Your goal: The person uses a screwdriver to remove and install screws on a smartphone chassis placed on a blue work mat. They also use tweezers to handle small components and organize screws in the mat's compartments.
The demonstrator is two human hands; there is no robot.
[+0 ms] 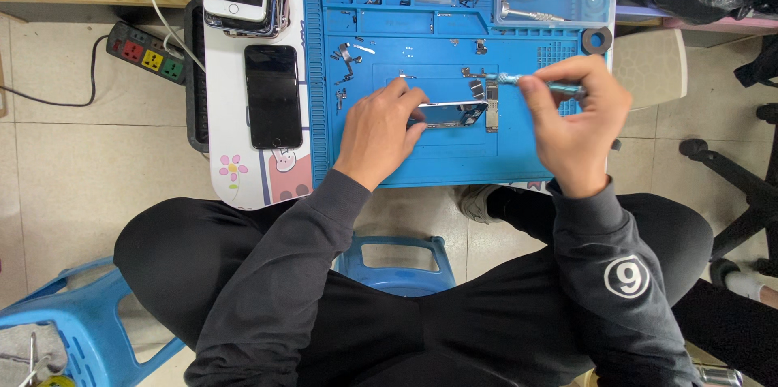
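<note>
Blue work mat [454,160] covers the small table. On it, the left hand [379,129] pins an opened phone [450,114] with curled fingers, while the right hand [577,115] pinches a small screwdriver [519,80] just above it. Loose metal parts [347,63] lie nearby; a black phone [273,96] rests left.

Blue mat [421,162], black phone [273,96], perhaps teal screwdriver [527,81].

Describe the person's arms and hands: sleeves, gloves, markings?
Both arms wear long dark grey sleeves with ribbed cuffs at the wrists. The right sleeve carries a round white emblem on the forearm; the left sleeve is plain. The left hand and right hand are bare: no gloves, no visible rings or watch.
</note>
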